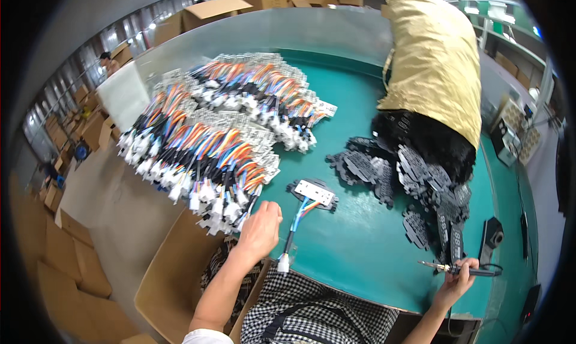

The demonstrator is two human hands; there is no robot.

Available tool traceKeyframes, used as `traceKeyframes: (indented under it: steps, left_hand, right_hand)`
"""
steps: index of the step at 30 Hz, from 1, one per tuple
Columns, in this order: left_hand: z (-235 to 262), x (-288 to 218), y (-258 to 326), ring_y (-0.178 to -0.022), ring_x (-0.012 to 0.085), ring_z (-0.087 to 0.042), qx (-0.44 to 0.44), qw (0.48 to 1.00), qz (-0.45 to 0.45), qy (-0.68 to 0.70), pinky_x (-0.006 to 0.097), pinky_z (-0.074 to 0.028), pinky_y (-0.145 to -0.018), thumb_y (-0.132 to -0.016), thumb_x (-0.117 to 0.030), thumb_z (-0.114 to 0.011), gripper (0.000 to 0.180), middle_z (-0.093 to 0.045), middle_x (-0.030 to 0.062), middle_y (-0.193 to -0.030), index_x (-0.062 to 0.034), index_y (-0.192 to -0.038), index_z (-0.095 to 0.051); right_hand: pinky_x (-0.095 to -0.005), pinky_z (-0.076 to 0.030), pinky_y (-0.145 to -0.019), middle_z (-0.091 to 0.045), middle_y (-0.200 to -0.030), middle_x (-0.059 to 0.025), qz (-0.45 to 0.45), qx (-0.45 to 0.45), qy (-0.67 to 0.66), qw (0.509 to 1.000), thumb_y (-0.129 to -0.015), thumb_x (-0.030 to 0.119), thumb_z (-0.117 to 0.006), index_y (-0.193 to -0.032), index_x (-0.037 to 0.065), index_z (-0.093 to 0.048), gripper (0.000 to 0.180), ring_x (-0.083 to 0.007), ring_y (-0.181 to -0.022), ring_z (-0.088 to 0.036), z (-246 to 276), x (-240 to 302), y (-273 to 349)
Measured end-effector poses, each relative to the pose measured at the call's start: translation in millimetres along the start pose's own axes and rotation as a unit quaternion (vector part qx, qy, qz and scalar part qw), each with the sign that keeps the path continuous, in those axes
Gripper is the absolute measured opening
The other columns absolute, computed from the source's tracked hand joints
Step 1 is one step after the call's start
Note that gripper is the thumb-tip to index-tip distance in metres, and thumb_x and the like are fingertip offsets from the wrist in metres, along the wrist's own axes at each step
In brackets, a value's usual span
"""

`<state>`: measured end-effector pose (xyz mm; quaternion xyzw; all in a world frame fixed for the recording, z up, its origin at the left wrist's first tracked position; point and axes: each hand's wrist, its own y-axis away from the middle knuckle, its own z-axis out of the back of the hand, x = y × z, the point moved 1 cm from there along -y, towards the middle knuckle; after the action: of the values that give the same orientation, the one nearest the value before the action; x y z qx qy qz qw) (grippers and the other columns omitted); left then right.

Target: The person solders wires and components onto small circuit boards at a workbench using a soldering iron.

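Head view: a single wire harness [303, 209] lies on the green desk [360, 236] just in front of the person. It has a black flat plate with a white rectangular part on top at its far end, a short bundle of blue, orange and white wires running toward the person, and a white plug [283, 263] at the near end, close to the desk's front edge. The left hand [261, 227] rests just left of the wire bundle, its fingers curled loosely downward; whether they touch the wires cannot be told. The right hand [457, 281] sits at the desk's near right corner, its fingers closed around a slim soldering iron [459, 268] whose tip points left over the desk.

Left of the harness, a big heap of finished harnesses [210, 140] with multicoloured wires and white plugs reaches the desk's left edge, some plugs hanging over it. To the right lies a spill of black plates [408, 176] coming out of a gold bag [435, 62]. Between heap and spill the desk is bare around the single harness, an open strip running away from the person. A cardboard box [171, 272] stands below the desk's left front corner, under the left forearm.
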<state>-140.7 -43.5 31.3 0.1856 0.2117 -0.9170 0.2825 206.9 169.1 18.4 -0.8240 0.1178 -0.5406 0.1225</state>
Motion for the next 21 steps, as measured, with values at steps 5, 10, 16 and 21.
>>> traceKeyframes:
  steps: [5, 10, 16, 21]
  left_hand:
    - [42.8, 3.1, 85.1, -0.060, 0.0160, -0.056, 0.023, 0.961, 0.080, 0.264, 0.027, -0.045, -0.053, -0.080, -0.001, -0.051, 0.005, -0.053, 0.0093, -0.074, 0.0006, -0.083, -0.054]
    - [8.8, 65.1, 200.3, -0.058, 0.0108, -0.058, 0.103, 0.884, 0.263, 0.372, 0.023, -0.048, -0.052, -0.082, 0.000, -0.051, 0.013, -0.058, 0.0064, -0.074, 0.0017, -0.089, -0.061]
    - [-49.2, 103.9, 284.0, -0.055, 0.0122, -0.060, 0.089, 0.807, 0.384, 0.440, 0.025, -0.048, -0.047, -0.082, -0.005, -0.055, 0.009, -0.060, 0.0075, -0.066, 0.0030, -0.082, -0.058]
    - [-67.0, 132.0, 265.3, -0.049, 0.0132, -0.059, 0.125, 0.801, 0.347, 0.471, 0.026, -0.048, -0.045, -0.080, -0.010, -0.061, 0.015, -0.059, 0.0074, -0.060, 0.0017, -0.073, -0.055]
  right_hand:
    - [-0.0110, -0.031, -0.043, -0.041, -0.077, -0.0002, 0.086, -0.002, 0.072, 0.994, -0.087, 0.019, -0.048, -0.088, 0.008, -0.044, 0.012, -0.0003, -0.059, -0.038, 11.3, -9.2, -3.7]
    - [-0.0172, -0.024, -0.042, -0.035, -0.062, 0.0028, 0.055, 0.099, -0.031, 0.993, -0.089, 0.019, -0.048, -0.087, 0.006, -0.045, 0.014, -0.0019, -0.046, -0.025, 21.6, -20.5, -20.0]
    - [-0.0235, -0.021, -0.038, -0.032, -0.050, 0.0015, 0.054, 0.090, 0.019, 0.994, -0.081, 0.010, -0.041, -0.056, 0.011, -0.029, 0.028, -0.0086, -0.040, -0.023, -18.4, 11.2, 7.6]
    - [-0.0229, -0.022, -0.040, -0.027, -0.050, 0.0028, 0.082, 0.073, 0.020, 0.994, -0.082, 0.016, -0.042, -0.059, 0.009, -0.037, 0.025, -0.0084, -0.041, -0.022, -32.0, 28.8, 16.6]
